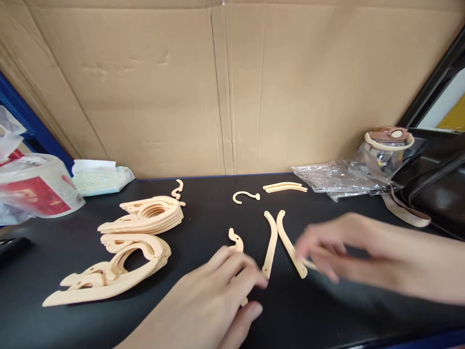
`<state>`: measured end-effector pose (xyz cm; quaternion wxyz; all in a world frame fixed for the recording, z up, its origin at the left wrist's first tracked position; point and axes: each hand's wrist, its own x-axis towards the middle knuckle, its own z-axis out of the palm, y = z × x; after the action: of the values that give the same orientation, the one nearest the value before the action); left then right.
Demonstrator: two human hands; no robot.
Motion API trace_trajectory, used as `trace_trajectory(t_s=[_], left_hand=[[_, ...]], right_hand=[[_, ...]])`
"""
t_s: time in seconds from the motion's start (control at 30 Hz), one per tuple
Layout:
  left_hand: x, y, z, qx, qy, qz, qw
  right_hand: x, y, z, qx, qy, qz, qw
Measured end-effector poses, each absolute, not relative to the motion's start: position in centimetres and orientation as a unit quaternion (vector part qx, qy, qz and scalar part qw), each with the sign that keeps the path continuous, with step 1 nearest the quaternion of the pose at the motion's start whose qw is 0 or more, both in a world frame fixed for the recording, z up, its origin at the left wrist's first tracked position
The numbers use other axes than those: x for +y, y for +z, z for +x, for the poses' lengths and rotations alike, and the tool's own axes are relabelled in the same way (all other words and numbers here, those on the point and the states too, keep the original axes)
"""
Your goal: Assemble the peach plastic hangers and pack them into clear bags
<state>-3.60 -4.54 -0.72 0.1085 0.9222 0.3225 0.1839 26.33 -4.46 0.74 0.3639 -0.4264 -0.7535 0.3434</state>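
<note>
Evidently light, stiff parts beneath two separate hands

The left hand (221,295) lies over a curved piece (237,241) on the black table (207,218), its fingers bent across the middle; whether they pinch it, I cannot tell. The right hand (336,249), apart from the left and blurred, has a thin pale piece (310,264) jutting from under its fingers; how firmly it is held is unclear. Between the hands lie two slim bars, the left bar (271,245) and the right bar (288,242), nearly meeting at their far ends.

All look like smooth plastic: probably light, rigid and a little slippery, so flat parts may skid when nudged. The bars should lift best by their long edges, near the middle. Behind them, the hook (257,197) looks slimmest and likeliest to snap; its round knob seems the safer hold.
</note>
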Motion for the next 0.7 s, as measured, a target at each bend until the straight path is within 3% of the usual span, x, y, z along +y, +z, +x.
trace_trajectory(t_s=[0.13, 0.37, 0.6, 0.7], left_hand=[[-1.8, 0.8, 0.2, 0.317, 0.104, 0.942, 0.043], [-0.3, 0.0, 1.0, 0.371, 0.092, 0.924, 0.003], [0.1, 0.5, -0.5, 0.444, 0.254, 0.847, 0.14], [0.6, 0.4, -1.2, 0.442, 0.267, 0.838, 0.177]], right_hand=[[0.9, 2.4, 23.8, -0.73, 0.361, -0.438, 0.38], [5.6, 0.9, 23.4, -0.692, 0.403, -0.446, 0.401], [5.5, -0.1, 24.1, -0.648, 0.382, -0.448, 0.483], [5.3, 0.0, 24.2, -0.616, 0.419, -0.443, 0.499]])
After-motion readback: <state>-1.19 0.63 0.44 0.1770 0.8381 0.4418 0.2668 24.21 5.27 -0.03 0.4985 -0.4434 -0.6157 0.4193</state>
